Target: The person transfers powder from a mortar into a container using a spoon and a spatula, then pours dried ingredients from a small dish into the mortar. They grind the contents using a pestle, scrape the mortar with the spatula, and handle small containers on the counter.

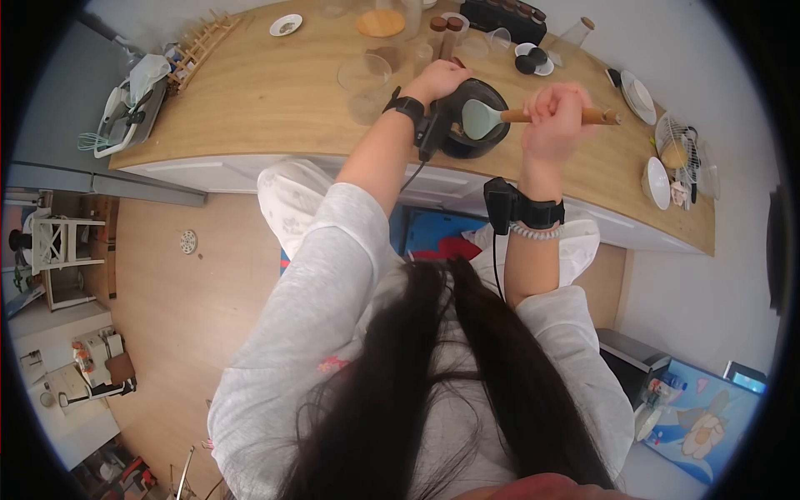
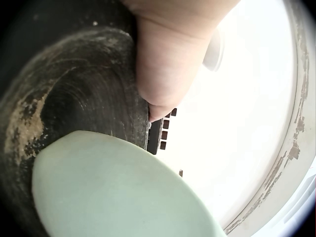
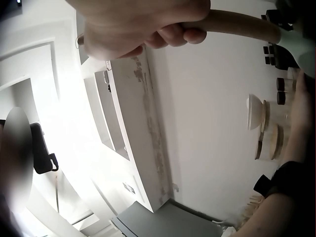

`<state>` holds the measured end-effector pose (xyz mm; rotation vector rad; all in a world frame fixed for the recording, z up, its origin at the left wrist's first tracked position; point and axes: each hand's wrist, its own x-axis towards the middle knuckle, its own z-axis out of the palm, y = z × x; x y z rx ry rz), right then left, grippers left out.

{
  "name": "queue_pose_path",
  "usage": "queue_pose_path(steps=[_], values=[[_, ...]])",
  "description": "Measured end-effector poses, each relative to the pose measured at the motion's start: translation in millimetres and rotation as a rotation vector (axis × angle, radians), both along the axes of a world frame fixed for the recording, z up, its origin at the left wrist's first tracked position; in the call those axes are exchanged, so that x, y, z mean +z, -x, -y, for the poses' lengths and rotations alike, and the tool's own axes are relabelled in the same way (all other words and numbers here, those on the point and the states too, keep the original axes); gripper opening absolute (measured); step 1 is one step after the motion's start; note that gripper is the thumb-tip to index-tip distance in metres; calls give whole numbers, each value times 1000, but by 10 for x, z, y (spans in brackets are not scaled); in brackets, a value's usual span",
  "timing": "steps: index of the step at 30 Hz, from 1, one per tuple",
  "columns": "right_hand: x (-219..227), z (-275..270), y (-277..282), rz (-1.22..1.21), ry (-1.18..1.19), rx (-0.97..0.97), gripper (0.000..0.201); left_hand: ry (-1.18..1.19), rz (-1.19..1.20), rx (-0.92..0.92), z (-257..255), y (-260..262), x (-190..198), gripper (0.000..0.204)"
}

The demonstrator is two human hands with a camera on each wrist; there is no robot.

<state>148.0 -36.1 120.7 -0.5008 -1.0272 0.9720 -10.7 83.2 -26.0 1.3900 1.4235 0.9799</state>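
Observation:
A dark round pot (image 1: 473, 147) (image 2: 84, 94) stands near the counter's front edge. My left hand (image 1: 442, 81) (image 2: 170, 54) grips its left rim, with a finger over the edge in the left wrist view. Brownish residue (image 2: 27, 123) clings to the inner wall. My right hand (image 1: 554, 123) (image 3: 143, 24) is wrapped round the wooden handle (image 1: 602, 117) (image 3: 242, 23) of a pale green spoon-like utensil (image 1: 479, 119) (image 2: 113, 187) (image 3: 296, 47). The head of this utensil is at the pot's mouth; whether it touches the inside, I cannot tell.
On the wooden counter (image 1: 275, 108), a clear container (image 1: 365, 75) stands left of the pot. Brown-lidded jars (image 1: 437, 25) and a black rack (image 1: 504, 18) are behind. White bowls (image 1: 656, 183) and a wire basket (image 1: 679, 150) lie at the right, a dish rack (image 1: 146, 117) at the far left.

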Motion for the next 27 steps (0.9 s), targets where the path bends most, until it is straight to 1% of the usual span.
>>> queue_pose_path(steps=[1,3,5,7,10,12,13,15,16,18,19,23,25,26,27], values=[[17,-20,-24,1,0,1,22,1,-5,-7,5,1,11,40],[52,-73,-89,-85,-46,43,22,1,-5,-12,-4,6,8,41],[120,-109,-142,-57,-87,44,23,-45,-55,-23,-13,14,1,41],[180,-155,-210,-32,-126,44,23,-39,-50,-24,-13,15,-11,41],[304,-253,-228,29,-67,83,26,-44,-49,-25,-35,9,-39,42],[419,-271,-135,174,41,-35,29,-50,-52,-21,-59,16,-69,42],[419,-328,-109,174,42,-34,29,-48,-36,-27,-69,20,-85,42],[422,-478,-44,251,24,61,28,-45,-23,-34,-61,12,-80,42],[415,-526,-13,249,24,63,28,-41,-26,-25,-57,12,-76,42],[415,-589,68,356,120,87,33,-36,-30,-14,-43,18,-63,42],[370,-643,80,367,134,107,33,-33,-31,-17,-40,17,-55,42],[204,-736,33,284,155,102,33,-36,-21,-26,-67,14,-95,42],[153,-770,-43,144,181,46,28,-36,-21,-26,-44,11,-63,42],[142,-798,-91,145,180,45,28,-38,-23,-26,-37,11,-50,42],[136,-825,-147,77,204,71,28,-39,-22,-26,-26,9,-39,42]])
